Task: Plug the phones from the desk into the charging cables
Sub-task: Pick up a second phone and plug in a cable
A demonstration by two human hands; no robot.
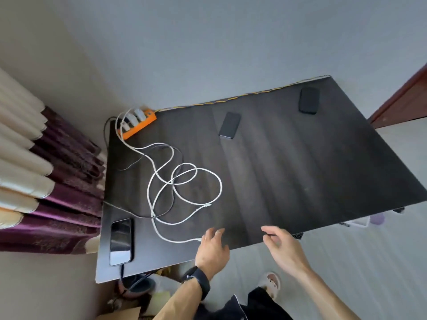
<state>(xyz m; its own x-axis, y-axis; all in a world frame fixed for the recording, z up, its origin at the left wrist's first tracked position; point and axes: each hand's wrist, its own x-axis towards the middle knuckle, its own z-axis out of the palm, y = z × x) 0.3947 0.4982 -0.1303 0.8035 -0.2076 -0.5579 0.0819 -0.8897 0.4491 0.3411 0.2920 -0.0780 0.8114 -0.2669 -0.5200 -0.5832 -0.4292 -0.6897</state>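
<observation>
Setting: dark table [288,176] against a grey wall, curtains at 9 o'clock.
Phones: one phone [121,241] at 7 o'clock already has a lead; two loose, middle phone [230,124] at 12, far phone [309,100] at 1.
Left hand [212,247]: spread and empty, touching the white cable [184,188] end.
Right hand [283,245]: loose, holding nothing.
Your move: pinch the plug, then fetch the middle phone and align its port squarely.

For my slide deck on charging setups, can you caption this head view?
Both hands hover open over a dark desk holding three phones, one already cabled, beside tangled white cables.
</observation>
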